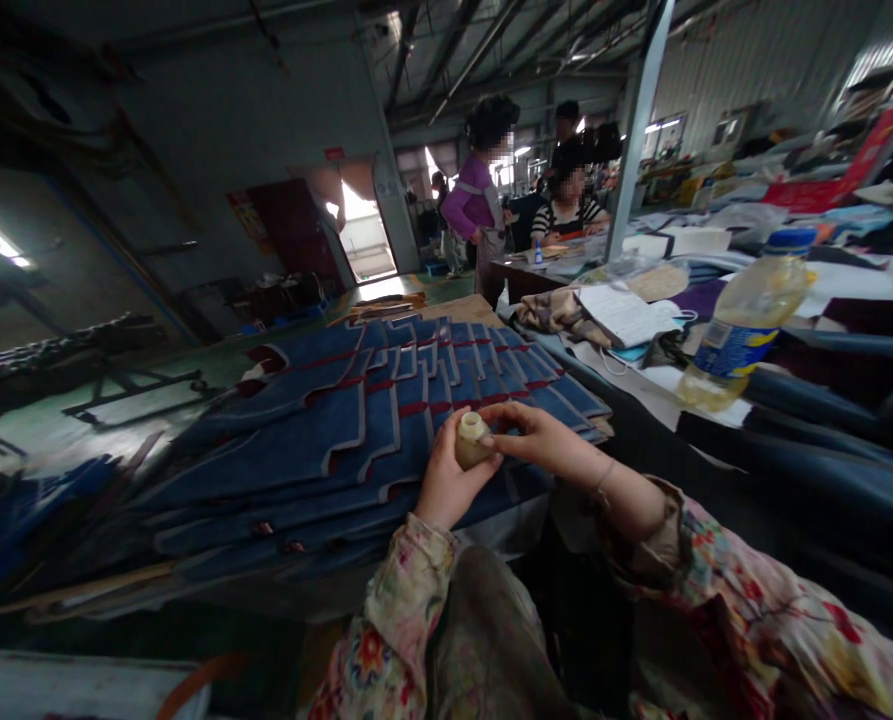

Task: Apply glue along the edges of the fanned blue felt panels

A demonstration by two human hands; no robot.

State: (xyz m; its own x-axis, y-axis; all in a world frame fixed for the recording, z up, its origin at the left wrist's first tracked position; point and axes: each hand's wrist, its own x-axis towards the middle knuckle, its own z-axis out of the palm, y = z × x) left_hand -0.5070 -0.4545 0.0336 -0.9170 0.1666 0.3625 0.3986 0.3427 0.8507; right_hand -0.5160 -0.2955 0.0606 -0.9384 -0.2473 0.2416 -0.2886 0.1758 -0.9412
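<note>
A small, squat yellowish bottle [473, 450] with an uncovered round mouth stands upright between my hands. My left hand [450, 475] is wrapped round its body from the left and below. From the right, my right hand [525, 432] is curled at the bottle's shoulder, its thumb and forefinger against it near the neck. Whether anything else sits inside the right fingers is hidden. Just beyond both hands lie overlapping rows of blue fabric pieces [296, 440] with grey edges and dark red showing between them.
A large plastic bottle [750, 320] with a blue cap and yellowish liquid stands on cloth at my right. Beside it lie a white face mask [630, 318] and mixed fabrics. A metal post [636, 135] rises behind. Farther off, a person in purple [476, 200] stands near a seated person [568, 210].
</note>
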